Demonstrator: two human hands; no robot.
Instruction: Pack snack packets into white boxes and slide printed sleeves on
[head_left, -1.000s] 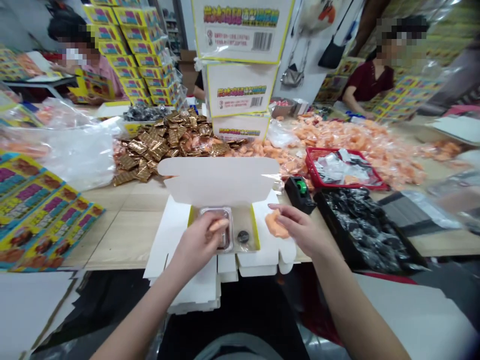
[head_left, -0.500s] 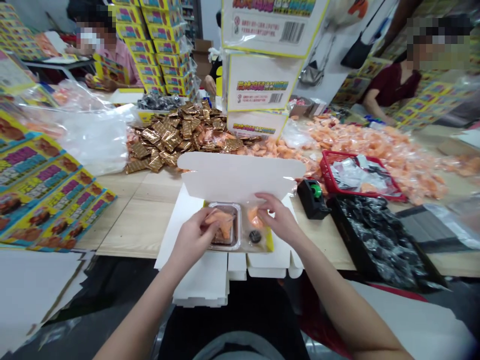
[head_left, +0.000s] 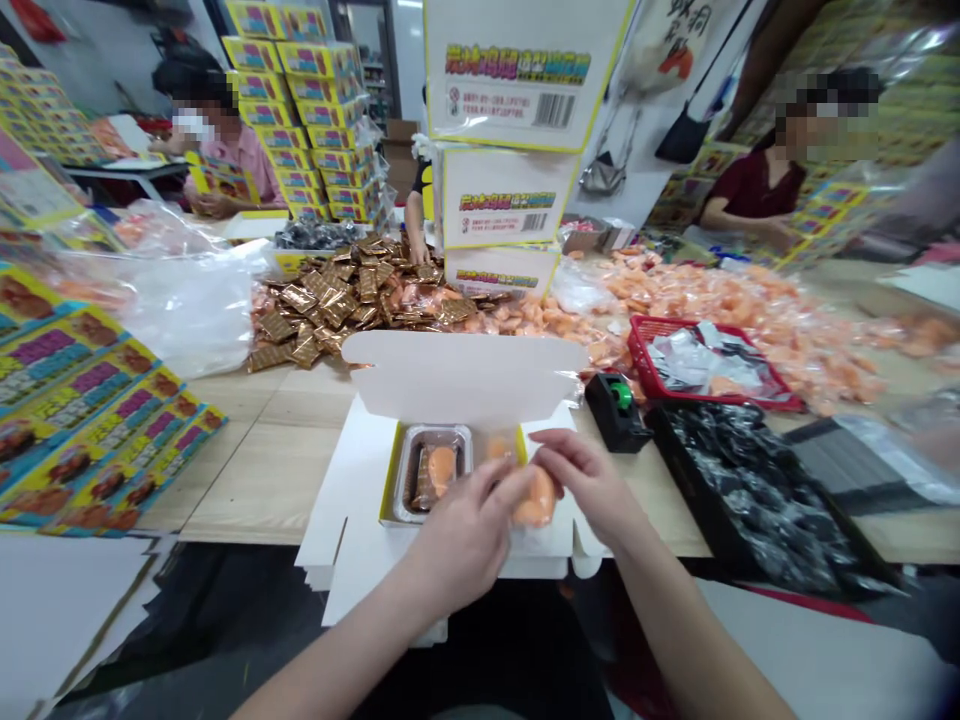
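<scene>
Left hand (head_left: 469, 535): we have brought it off the tray (head_left: 436, 432) to the frame's lower centre, fingers bent, tips at the orange piece (head_left: 535, 497).
Right hand (head_left: 592, 490): just right of centre, fingers curved in on the same piece; we cannot tell which of our 2 hands grips it, or whether both do.
Orange piece: between our fingertips, at the right wall of the box (head_left: 465, 375); whether above or beside it, we cannot tell.
Tray: 1 orange drumstick (head_left: 441, 470) now lies there on a brown packet (head_left: 421, 490), released; we judge this half served and the work passed to the right half.
Box: lid upright beyond our hands; our left hand now hides the black disc's place.
Tape dispenser (head_left: 619, 412): right of the box, well clear of our fingers.
Black packs (head_left: 750, 490): lower right.
Gold packets (head_left: 322, 295): left of upper centre, where 1 co-worker's hand (head_left: 418, 250) now reaches in.
</scene>
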